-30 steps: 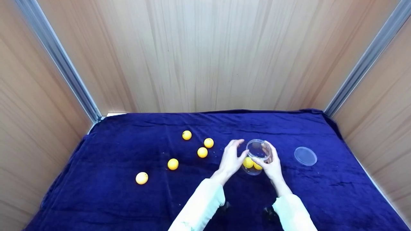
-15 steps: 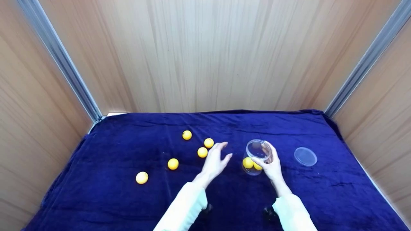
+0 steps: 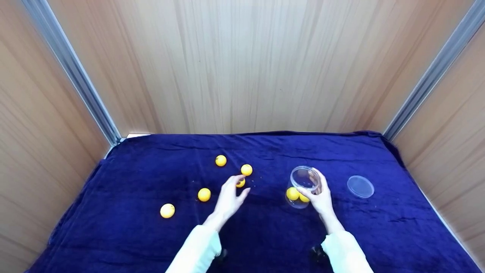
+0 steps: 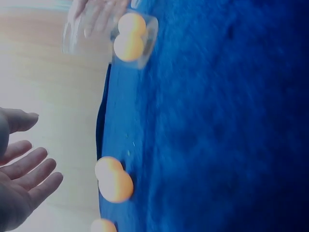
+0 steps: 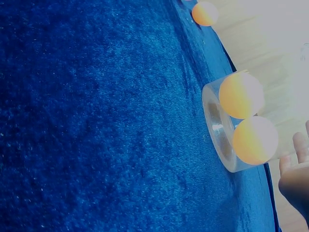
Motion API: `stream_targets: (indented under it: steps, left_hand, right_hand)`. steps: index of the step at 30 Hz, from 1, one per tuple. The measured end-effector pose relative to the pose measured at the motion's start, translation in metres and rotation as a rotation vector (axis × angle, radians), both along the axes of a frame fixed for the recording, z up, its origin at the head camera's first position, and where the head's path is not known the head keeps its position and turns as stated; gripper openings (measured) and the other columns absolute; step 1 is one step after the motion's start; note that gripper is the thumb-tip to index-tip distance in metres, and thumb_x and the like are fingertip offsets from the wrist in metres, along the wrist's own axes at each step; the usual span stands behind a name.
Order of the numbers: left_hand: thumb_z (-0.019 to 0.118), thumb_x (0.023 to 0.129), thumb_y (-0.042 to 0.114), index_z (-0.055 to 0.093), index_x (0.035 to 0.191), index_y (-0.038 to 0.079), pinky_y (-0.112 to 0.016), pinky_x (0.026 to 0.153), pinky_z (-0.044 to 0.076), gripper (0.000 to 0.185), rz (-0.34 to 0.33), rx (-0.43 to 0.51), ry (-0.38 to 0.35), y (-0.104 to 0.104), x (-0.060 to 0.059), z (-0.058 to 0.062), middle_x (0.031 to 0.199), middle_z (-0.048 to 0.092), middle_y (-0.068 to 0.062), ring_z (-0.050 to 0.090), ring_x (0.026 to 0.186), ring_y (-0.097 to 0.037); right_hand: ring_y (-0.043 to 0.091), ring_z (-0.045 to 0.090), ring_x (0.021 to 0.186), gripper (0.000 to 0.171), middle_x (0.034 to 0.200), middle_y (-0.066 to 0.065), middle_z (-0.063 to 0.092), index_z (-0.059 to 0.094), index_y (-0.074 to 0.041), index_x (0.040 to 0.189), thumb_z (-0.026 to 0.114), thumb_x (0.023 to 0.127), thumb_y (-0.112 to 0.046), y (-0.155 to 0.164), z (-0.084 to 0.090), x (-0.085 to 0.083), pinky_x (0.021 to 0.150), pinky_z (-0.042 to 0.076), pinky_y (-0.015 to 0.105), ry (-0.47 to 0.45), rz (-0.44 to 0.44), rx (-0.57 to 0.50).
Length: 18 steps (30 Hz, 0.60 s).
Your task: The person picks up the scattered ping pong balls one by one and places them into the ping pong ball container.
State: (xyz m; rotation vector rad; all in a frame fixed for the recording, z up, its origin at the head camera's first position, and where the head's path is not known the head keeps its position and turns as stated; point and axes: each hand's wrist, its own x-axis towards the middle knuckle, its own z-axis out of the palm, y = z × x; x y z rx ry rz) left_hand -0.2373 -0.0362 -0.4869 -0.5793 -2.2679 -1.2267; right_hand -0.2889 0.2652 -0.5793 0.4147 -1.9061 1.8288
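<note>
My right hand (image 3: 321, 195) grips the upper part of a clear plastic jar (image 3: 297, 204), which stands upright on the blue cloth with its top uncovered. Two orange ping-pong balls (image 5: 241, 95) lie at the bottom of the jar. My left hand (image 3: 228, 199) hovers with spread, relaxed fingers over a ping-pong ball (image 3: 241, 183), partly covering it in the head view. In the left wrist view the fingers (image 4: 41, 171) hold nothing. Just behind, another ping-pong ball (image 3: 246, 170) sits close to the covered one.
A round clear lid (image 3: 360, 186) lies flat to the right of the jar. More ping-pong balls rest on the cloth: one farther back (image 3: 221, 160) and two to the left, a nearer ball (image 3: 204, 195) and an outer ball (image 3: 167, 211). Wooden panels (image 3: 242, 68) enclose the back and sides.
My left hand has moved left, away from the jar, to the pair of ping-pong balls. My right hand stays on the jar, and the balls have not moved.
</note>
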Motion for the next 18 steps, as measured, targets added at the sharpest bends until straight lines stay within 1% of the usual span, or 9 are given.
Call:
stream_targets:
  steps: [1, 3, 5, 7, 9, 12, 15, 18]
  left_hand:
    - [0.067, 0.074, 0.001, 0.057, 0.102, -0.004, -0.034, 0.076, 0.046, 0.031, 0.013, 0.000, 0.007, -0.004, 0.001, -0.001, 0.091, 0.058, -0.009, 0.056, 0.083, -0.024]
    - [0.067, 0.074, 0.001, 0.058, 0.101, -0.004, -0.033, 0.076, 0.045, 0.030, 0.040, 0.000, 0.011, -0.013, 0.002, -0.004, 0.090, 0.059, -0.009, 0.056, 0.083, -0.025]
    - [0.067, 0.074, 0.001, 0.058, 0.101, -0.004, -0.034, 0.077, 0.045, 0.029, 0.062, 0.009, -0.001, -0.021, 0.005, -0.006, 0.091, 0.059, -0.010, 0.056, 0.084, -0.026]
    - [0.068, 0.074, 0.002, 0.058, 0.100, -0.003, -0.035, 0.078, 0.045, 0.029, 0.090, 0.017, -0.026, -0.029, 0.007, -0.007, 0.092, 0.060, -0.010, 0.056, 0.085, -0.025]
    - [0.068, 0.073, 0.002, 0.059, 0.100, -0.002, -0.037, 0.077, 0.046, 0.028, 0.110, 0.031, -0.031, -0.038, 0.009, -0.010, 0.091, 0.060, -0.010, 0.057, 0.086, -0.025]
    - [0.069, 0.072, 0.002, 0.060, 0.098, -0.002, -0.038, 0.074, 0.046, 0.028, 0.143, 0.049, -0.028, -0.051, 0.011, -0.012, 0.090, 0.060, -0.009, 0.057, 0.085, -0.025]
    - [0.070, 0.071, 0.001, 0.060, 0.097, -0.002, -0.039, 0.074, 0.047, 0.028, 0.170, 0.065, -0.008, -0.064, 0.012, -0.016, 0.089, 0.061, -0.010, 0.058, 0.084, -0.026]
    - [0.071, 0.070, 0.000, 0.061, 0.097, -0.002, -0.039, 0.073, 0.047, 0.028, 0.202, 0.071, -0.003, -0.075, 0.013, -0.018, 0.090, 0.061, -0.011, 0.058, 0.083, -0.026]
  right_hand:
    - [0.021, 0.043, 0.115, 0.079, 0.126, 0.016, 0.045, 0.036, -0.011, 0.133, 0.075, 0.065, 0.001, 0.000, 0.000, 0.000, 0.093, 0.036, 0.026, -0.007, -0.001, -0.001]
    - [0.024, 0.042, 0.116, 0.079, 0.126, 0.017, 0.044, 0.036, -0.012, 0.133, 0.076, 0.065, -0.004, 0.000, 0.000, 0.000, 0.093, 0.036, 0.028, -0.015, -0.002, 0.000]
    - [0.029, 0.041, 0.116, 0.079, 0.126, 0.020, 0.044, 0.036, -0.013, 0.133, 0.077, 0.066, -0.014, 0.000, 0.000, 0.000, 0.094, 0.036, 0.033, -0.026, -0.002, -0.001]
    - [0.033, 0.039, 0.117, 0.079, 0.126, 0.022, 0.043, 0.036, -0.013, 0.133, 0.078, 0.066, -0.016, 0.001, -0.001, 0.000, 0.094, 0.034, 0.039, -0.030, -0.002, 0.005]
    - [0.037, 0.038, 0.117, 0.078, 0.126, 0.025, 0.041, 0.035, -0.013, 0.133, 0.077, 0.067, -0.013, 0.002, -0.002, 0.000, 0.094, 0.033, 0.043, -0.017, 0.002, 0.011]
    - [0.040, 0.036, 0.116, 0.079, 0.126, 0.028, 0.039, 0.035, -0.013, 0.133, 0.075, 0.066, -0.001, 0.003, -0.003, 0.000, 0.094, 0.034, 0.041, -0.001, 0.004, 0.018]
    - [0.044, 0.035, 0.115, 0.079, 0.126, 0.031, 0.038, 0.035, -0.012, 0.133, 0.075, 0.066, 0.001, 0.001, -0.001, 0.000, 0.094, 0.034, 0.039, 0.012, 0.002, 0.017]
    - [0.046, 0.034, 0.115, 0.079, 0.125, 0.032, 0.037, 0.035, -0.012, 0.133, 0.075, 0.066, -0.001, 0.000, 0.000, 0.000, 0.094, 0.034, 0.039, 0.021, 0.005, 0.017]
